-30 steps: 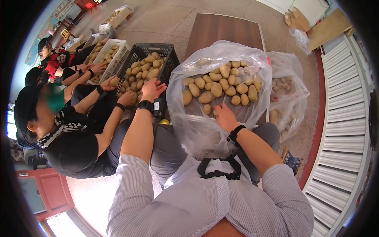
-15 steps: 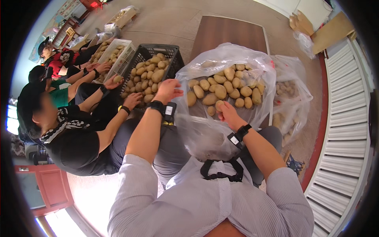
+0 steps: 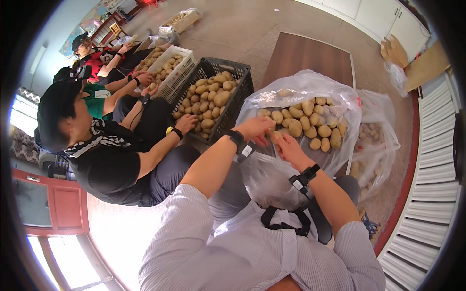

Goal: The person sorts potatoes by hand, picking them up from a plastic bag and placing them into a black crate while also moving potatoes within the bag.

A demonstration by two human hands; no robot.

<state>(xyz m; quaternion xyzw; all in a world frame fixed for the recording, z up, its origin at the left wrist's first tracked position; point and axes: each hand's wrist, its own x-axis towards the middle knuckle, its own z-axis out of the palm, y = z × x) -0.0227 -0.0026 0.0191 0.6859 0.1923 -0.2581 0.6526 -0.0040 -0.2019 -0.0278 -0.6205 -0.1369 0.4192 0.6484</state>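
Observation:
My right hand (image 3: 293, 150) pinches a potato (image 3: 276, 137) over the near left side of an opened clear plastic bag (image 3: 257, 167). Close beside it, my left hand (image 3: 255, 129) reaches in from the left, its fingers parted and slightly bent near that potato. Whether its fingertips touch the potato is hard to make out. Many loose tan potatoes (image 3: 305, 123) lie spread inside the bag, just beyond both hands. Both wrists wear black straps with small boxes.
A black crate (image 3: 245, 80) of potatoes stands to the left, a white crate (image 3: 187, 65) beyond it. A co-worker in black (image 3: 104, 162) reaches into the black crate. Another potato bag (image 3: 383, 140) sits right of a brown board (image 3: 310, 58); a white radiator (image 3: 422, 184) lines the right.
My left hand has moved right, from beside the black crate to my right hand at the bag. The right hand still holds a potato. The whole view has shifted.

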